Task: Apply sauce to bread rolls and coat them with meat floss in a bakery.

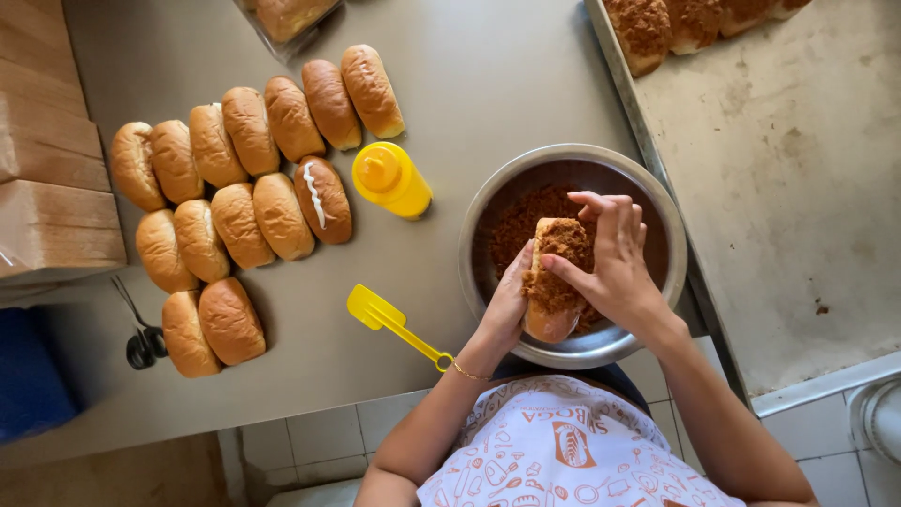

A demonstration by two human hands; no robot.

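My left hand (507, 305) holds an oblong bread bun (554, 282) over a steel bowl (488, 202) filled with brown shredded topping (521, 221). The bun's top is coated with that brown shred. My right hand (615, 258) presses on the bun from the right, fingertips on its coated top. Both hands are inside the bowl's rim, near its front edge.
Rows of plain buns (235, 202) lie on the grey table at the left, one bun (322, 197) with a white cream line. A yellow squeeze bottle (389, 178) and yellow spatula (389, 321) lie nearby. A metal tray (798, 188) with coated buns (657, 28) is at right. Scissors (141, 338) and cardboard boxes (47, 160) sit far left.
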